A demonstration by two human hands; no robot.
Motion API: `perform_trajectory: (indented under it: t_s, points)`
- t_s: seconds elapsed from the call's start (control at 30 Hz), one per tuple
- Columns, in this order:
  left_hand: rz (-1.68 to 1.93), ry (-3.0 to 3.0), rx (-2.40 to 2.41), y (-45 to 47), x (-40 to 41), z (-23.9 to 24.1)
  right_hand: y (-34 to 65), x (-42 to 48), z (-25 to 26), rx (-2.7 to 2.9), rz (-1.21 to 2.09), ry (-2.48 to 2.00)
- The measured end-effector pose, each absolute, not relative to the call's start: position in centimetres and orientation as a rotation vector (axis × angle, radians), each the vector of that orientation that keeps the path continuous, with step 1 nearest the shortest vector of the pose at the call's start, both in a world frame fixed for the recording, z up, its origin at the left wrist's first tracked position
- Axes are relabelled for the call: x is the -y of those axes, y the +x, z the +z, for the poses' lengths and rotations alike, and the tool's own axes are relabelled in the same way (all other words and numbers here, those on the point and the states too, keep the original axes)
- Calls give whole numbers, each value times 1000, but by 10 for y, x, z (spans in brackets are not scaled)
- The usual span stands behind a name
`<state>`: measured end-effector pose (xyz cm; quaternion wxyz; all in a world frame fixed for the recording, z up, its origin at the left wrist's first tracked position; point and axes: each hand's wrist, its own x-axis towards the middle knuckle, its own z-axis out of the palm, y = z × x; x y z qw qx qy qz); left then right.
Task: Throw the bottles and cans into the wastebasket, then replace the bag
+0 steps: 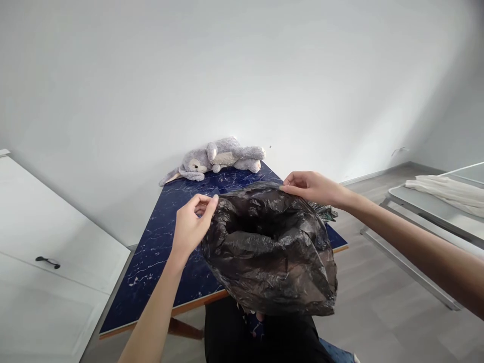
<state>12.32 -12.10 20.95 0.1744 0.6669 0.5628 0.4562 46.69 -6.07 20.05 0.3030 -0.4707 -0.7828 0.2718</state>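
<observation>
A thin black plastic bag [272, 272] hangs between my hands over the near edge of the blue marbled table [162, 242]. Its mouth gapes upward, and the inside is dark. My left hand [194, 219] pinches the rim at the bag's left side between thumb and fingers. At the far right of the rim, my right hand [308, 187] grips the plastic in a similar pinch. A crumpled end of dark plastic [325, 212] sticks out under my right wrist; whether it belongs to the same bag I cannot tell.
On the table's far end lies a grey plush rabbit [223, 156] against the white wall. To the left stands a white cabinet [45, 287] with a black handle. A metal-framed rack [423, 212] with a pale cloth [449, 191] on it is at right.
</observation>
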Motion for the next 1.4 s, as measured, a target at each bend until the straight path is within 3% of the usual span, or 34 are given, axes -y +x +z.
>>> perform_trajectory:
  t_s: [0.33, 0.53, 0.7, 0.8, 1.0, 1.23, 1.4]
  points:
    - [1201, 1696, -1652, 116, 62, 174, 454, 23, 176, 1855, 489, -1195]
    - [892, 1754, -1615, 102, 41, 153, 448, 5, 165, 1957, 469, -1231]
    - [982, 1804, -1498, 95, 60, 147, 458, 50, 188, 1935, 490, -1148]
    - [1152, 1835, -1310, 98, 76, 147, 460, 94, 202, 2168, 502, -861]
    - [1155, 1859, -946, 106, 115, 128, 446, 144, 196, 2462, 322, -522]
    - [694, 1880, -1265, 97, 115, 74, 425, 122, 171, 2413, 98, -571]
    - [598, 1917, -1387, 80, 98, 37, 407, 87, 166, 2443, -34, -656]
